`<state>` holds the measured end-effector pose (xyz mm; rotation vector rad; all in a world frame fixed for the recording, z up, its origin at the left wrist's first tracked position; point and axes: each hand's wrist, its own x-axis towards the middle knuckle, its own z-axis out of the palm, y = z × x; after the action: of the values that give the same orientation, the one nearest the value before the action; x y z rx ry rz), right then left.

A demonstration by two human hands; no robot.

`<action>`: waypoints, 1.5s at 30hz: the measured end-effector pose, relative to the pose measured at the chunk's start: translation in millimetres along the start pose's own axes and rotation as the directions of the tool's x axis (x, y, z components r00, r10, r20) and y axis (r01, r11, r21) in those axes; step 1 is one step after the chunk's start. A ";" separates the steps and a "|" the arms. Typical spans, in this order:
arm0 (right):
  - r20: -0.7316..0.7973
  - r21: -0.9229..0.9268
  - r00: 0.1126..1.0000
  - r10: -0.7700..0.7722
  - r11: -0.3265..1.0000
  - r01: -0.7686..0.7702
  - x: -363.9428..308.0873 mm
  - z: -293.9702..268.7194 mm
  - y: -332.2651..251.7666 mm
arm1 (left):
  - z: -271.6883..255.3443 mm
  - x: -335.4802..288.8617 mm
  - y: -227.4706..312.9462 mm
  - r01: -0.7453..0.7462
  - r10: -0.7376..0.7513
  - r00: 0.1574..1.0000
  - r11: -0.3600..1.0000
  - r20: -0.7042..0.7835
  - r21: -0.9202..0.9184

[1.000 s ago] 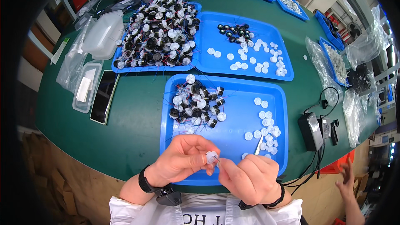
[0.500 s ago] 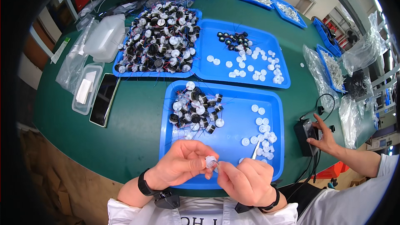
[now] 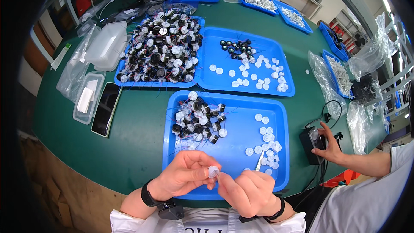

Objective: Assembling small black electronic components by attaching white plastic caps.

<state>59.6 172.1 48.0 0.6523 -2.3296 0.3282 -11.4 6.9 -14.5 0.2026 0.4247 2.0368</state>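
Observation:
A small white round plastic cap (image 3: 213, 171) is pinched between thumb and fingers of my left hand (image 3: 189, 173), above the near edge of the front blue tray (image 3: 233, 144). My right hand (image 3: 248, 192) is closed, its thumb and forefinger pressed together beside the cap; what they pinch is too small to make out. A slim silvery metal tool (image 3: 259, 161) shows beyond my right knuckles; whether my hand holds it or it lies in the tray, I cannot tell. In that tray lie wired black-and-white round parts (image 3: 198, 118) at left and loose white caps (image 3: 267, 136) at right.
Behind stand a blue tray heaped with wired parts (image 3: 161, 47) and another blue tray (image 3: 217, 84) with caps and black pieces. A phone (image 3: 105, 110) and clear plastic boxes (image 3: 108, 45) lie left. At right, another person's hand (image 3: 330, 146) touches a black device (image 3: 311, 144).
The view has shifted slightly, so the trays appear lower and further left. My right fingertips look closer to the cap, which seems turned a little. The other person's hand stays at the black device.

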 end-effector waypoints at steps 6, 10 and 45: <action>-0.004 -0.001 1.000 0.012 1.000 -0.013 -5.3 3.3 3.7 | -1.8 8.2 -0.1 0.036 -0.029 0.996 0.995 -0.079 0.090; 0.033 0.073 0.992 0.119 0.990 -0.122 -0.4 4.9 -3.2 | 8.3 -5.0 0.3 -0.072 0.142 0.960 0.958 -0.242 0.277; 0.070 0.433 0.950 0.304 0.849 -0.303 -5.5 17.9 20.5 | 5.2 -8.7 4.9 -0.073 0.301 0.940 0.639 -0.161 0.765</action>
<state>42.3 184.2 30.0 0.4809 -2.3718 1.0260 -9.6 -1.7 -7.5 0.4863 1.4975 1.9777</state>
